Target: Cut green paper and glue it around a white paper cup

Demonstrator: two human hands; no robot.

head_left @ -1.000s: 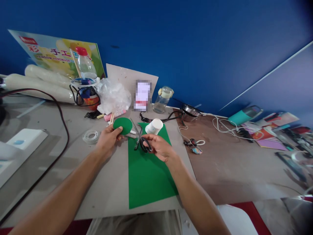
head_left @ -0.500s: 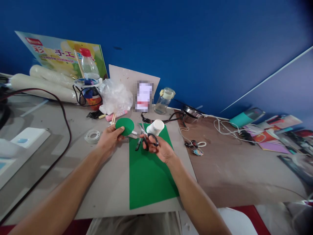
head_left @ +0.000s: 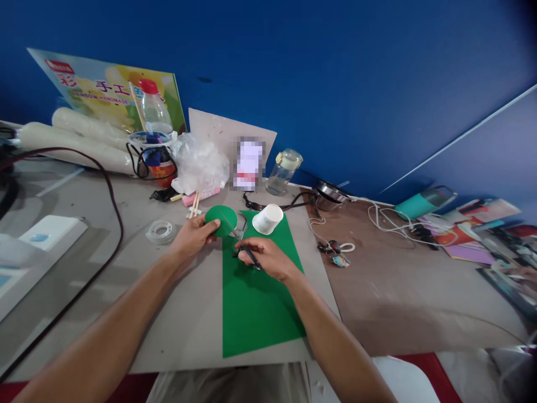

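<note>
A green paper circle (head_left: 222, 217) is pinched at its left edge by my left hand (head_left: 195, 237), thumb on top. My right hand (head_left: 268, 257) grips black-handled scissors (head_left: 250, 256); one blade lies across the face of the circle from its right side. Whether the paper is cut there I cannot tell. Beneath my right hand a large green sheet (head_left: 260, 313) lies on the table, its upper left corner cut away. A white paper cup (head_left: 268, 219) rests upside down, tilted to view, on the sheet's far end. Part of a dark tool on the sheet is hidden behind my right hand.
Left of my left hand lies a tape roll (head_left: 160, 231). Chopsticks (head_left: 194, 205), a plastic bag (head_left: 201, 165) and a glass jar (head_left: 284, 172) stand or lie farther back. A phone (head_left: 248, 163) leans upright. Keys (head_left: 335, 249) and white cables (head_left: 390, 221) are at right.
My right hand has turned the scissors and brought their blades to the green circle. The circle has shifted slightly right with my left hand.
</note>
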